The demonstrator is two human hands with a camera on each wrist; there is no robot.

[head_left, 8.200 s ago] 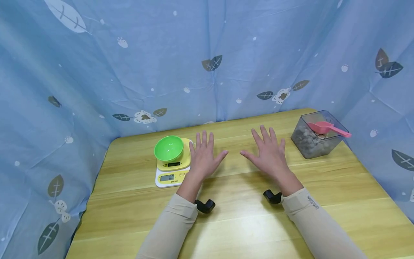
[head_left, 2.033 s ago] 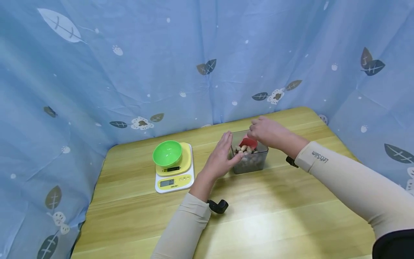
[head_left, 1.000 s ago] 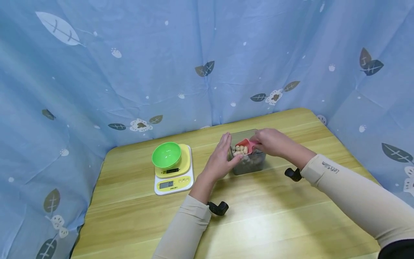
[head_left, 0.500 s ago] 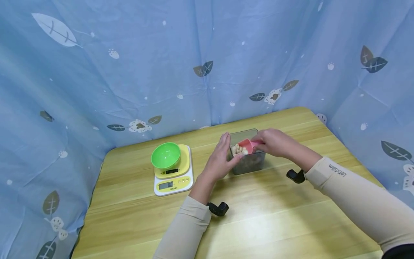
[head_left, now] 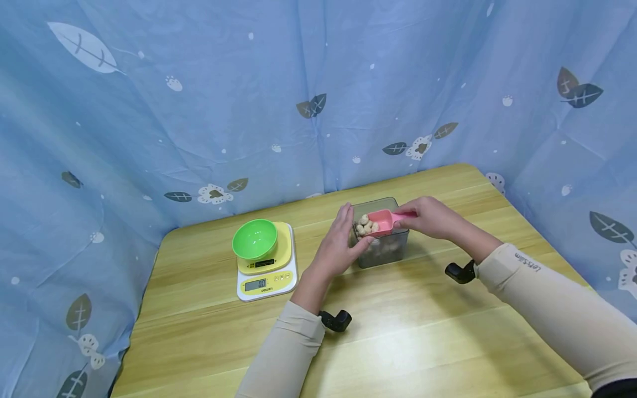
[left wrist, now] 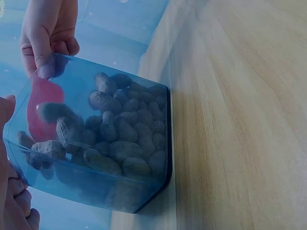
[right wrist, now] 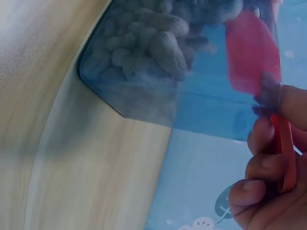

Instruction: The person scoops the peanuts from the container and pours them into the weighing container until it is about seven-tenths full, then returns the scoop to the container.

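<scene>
My right hand (head_left: pixel 432 216) grips the handle of a pink scoop (head_left: pixel 382 221) just inside the top of a clear grey plastic container (head_left: pixel 380 255). A few unshelled peanuts (head_left: pixel 365 225) lie at and in front of the scoop's mouth. My left hand (head_left: pixel 334 243) holds the container's left side, thumb at the near rim and fingers along the wall. In the left wrist view, more peanuts (left wrist: pixel 125 129) fill the lower part of the container behind its wall. The right wrist view shows the fingers curled round the scoop handle (right wrist: pixel 288 155).
A green bowl (head_left: pixel 255 239) sits on a yellow and white kitchen scale (head_left: pixel 269 282), left of the container; its display reads 0.0. All of it stands on a wooden table (head_left: pixel 388 342). A blue patterned curtain (head_left: pixel 239 99) hangs behind and at both sides.
The container with the scoop came from the far right to the middle, and both hands took hold. Lately the scoop has risen and levelled among the peanuts, my right hand shifting slightly right.
</scene>
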